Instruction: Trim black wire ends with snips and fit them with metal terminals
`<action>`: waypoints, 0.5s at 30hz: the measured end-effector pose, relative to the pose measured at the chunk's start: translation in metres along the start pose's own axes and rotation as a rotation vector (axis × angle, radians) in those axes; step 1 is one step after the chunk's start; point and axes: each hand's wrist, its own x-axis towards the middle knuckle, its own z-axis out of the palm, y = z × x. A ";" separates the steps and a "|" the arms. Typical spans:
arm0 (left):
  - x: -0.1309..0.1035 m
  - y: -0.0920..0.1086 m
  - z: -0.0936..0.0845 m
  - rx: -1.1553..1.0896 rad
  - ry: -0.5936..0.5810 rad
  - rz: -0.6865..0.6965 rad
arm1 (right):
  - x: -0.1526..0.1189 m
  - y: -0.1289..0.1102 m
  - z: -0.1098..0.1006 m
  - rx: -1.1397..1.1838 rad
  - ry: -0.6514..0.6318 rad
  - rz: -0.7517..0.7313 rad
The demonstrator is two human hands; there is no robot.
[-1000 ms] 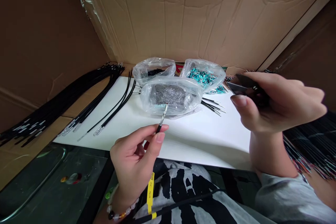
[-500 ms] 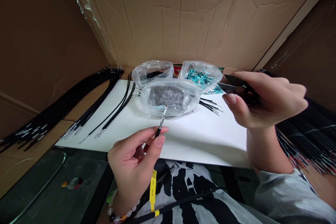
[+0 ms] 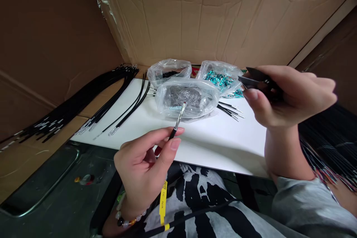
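Observation:
Between thumb and forefinger, my left hand (image 3: pixel 150 156) pinches a thin black cable (image 3: pixel 173 132). The cable's bare silvery end (image 3: pixel 180 116) points up and away, in front of the middle plastic bag. Raised on the right, my right hand (image 3: pixel 290 98) is closed around dark snips (image 3: pixel 255 79). The two pointed blades of the snips stand apart and aim left; their handles are mostly hidden in the palm. The cable and the snips do not touch. A clear bag (image 3: pixel 160 100) of fine silvery-grey pieces lies behind the cable end.
Behind are a bag (image 3: pixel 156 70) of black pieces and a bag (image 3: pixel 208 66) of shiny teal pieces. Black cables (image 3: pixel 92 91) lie on the left, more cables (image 3: pixel 331 134) on the right. A white board (image 3: pixel 145 119) covers the table; cardboard walls (image 3: pixel 192 18) surround it.
The view has shifted, so the bags and board sit further right and slightly higher. The cable end has moved a little right and up in view. Both hands keep their hold.

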 end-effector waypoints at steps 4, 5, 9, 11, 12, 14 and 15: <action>-0.004 0.001 -0.004 0.010 -0.027 0.002 | 0.000 -0.007 0.002 0.050 -0.055 -0.019; -0.004 0.001 -0.003 0.004 -0.033 -0.010 | -0.001 -0.009 0.002 0.074 -0.064 -0.018; 0.002 -0.004 0.004 -0.106 -0.074 -0.090 | -0.005 -0.012 0.000 0.235 -0.150 0.156; 0.006 -0.008 0.007 -0.203 -0.113 -0.130 | -0.008 -0.014 0.001 0.407 -0.205 0.296; 0.009 -0.010 0.008 -0.246 -0.127 -0.152 | -0.009 -0.016 0.003 0.514 -0.243 0.365; 0.012 -0.012 0.010 -0.295 -0.144 -0.187 | -0.010 -0.022 0.009 0.754 -0.330 0.489; 0.013 -0.013 0.011 -0.294 -0.152 -0.203 | -0.010 -0.025 0.012 0.860 -0.367 0.546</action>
